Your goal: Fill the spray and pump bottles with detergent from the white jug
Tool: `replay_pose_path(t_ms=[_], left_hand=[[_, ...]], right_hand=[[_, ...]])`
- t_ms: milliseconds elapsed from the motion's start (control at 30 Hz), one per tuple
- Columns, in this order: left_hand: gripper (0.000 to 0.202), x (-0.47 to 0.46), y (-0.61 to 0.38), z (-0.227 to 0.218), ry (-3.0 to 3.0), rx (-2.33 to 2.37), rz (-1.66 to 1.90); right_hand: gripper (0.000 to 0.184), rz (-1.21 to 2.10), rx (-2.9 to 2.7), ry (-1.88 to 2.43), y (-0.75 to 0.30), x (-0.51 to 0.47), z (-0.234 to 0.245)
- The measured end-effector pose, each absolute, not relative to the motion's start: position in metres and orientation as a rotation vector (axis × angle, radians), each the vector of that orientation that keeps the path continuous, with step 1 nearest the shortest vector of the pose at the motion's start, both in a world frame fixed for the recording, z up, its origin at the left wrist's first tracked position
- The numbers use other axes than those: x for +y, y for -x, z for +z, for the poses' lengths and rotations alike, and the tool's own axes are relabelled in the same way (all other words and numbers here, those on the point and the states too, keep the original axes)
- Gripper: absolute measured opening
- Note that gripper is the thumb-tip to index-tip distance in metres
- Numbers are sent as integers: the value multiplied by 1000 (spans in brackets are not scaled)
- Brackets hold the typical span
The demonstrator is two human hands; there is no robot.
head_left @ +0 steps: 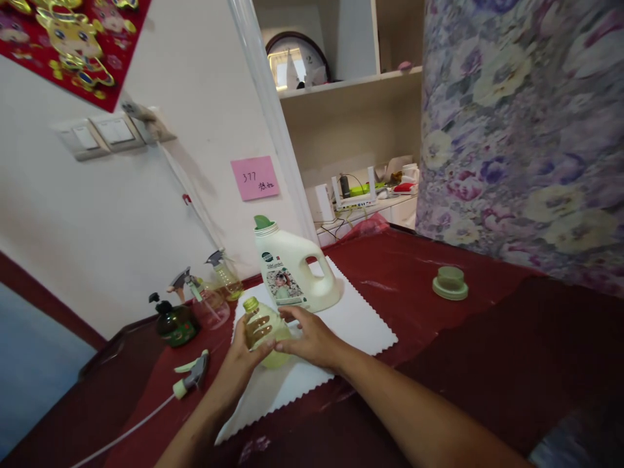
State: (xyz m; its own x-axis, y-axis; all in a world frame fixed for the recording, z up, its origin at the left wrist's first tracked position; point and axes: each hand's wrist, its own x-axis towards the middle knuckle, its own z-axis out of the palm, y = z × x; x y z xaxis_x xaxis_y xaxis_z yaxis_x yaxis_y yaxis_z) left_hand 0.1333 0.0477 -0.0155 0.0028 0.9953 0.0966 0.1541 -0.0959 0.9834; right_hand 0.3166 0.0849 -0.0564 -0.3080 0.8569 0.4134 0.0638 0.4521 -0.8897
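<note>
Between my two hands is a translucent yellow-green spray bottle (269, 354) with its neck uncovered, slightly tilted over the white cloth. My left hand (244, 348) wraps its left side, and my right hand (312, 335) grips its right side; both thumbs meet near its front. Just behind stands a large pale detergent jug (297, 273) with a handle, a green spout showing at its open mouth. To the left of my left forearm lies a grey and pale-green spray trigger head (192, 377) with a long tube. A pale-green cap (450, 283) rests on the table at the right.
A white scallop-edged cloth (363, 318) lies on the red table cover (400, 273). Along the wall stand a dark pump bottle (176, 325), a pink spray bottle (212, 309) and a yellowish spray bottle (229, 283). A floral curtain (521, 130) hangs at right; shelves hold a router (355, 195).
</note>
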Motion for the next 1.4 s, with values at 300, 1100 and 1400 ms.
replay_pose_path(t_ms=[300,1100,1400], left_hand=[[96,36,-154,-27,-1442,1240,1171],[44,-3,13,-18,-2124,2303,367],[39,-6,16,-10,-2018,2220,762]], right_hand=[[97,1019,-1781,740,-313,78,-65],[92,1048,-1739,900,-312,71,-70],[92,1067,-1773,872,-312,73,-71]])
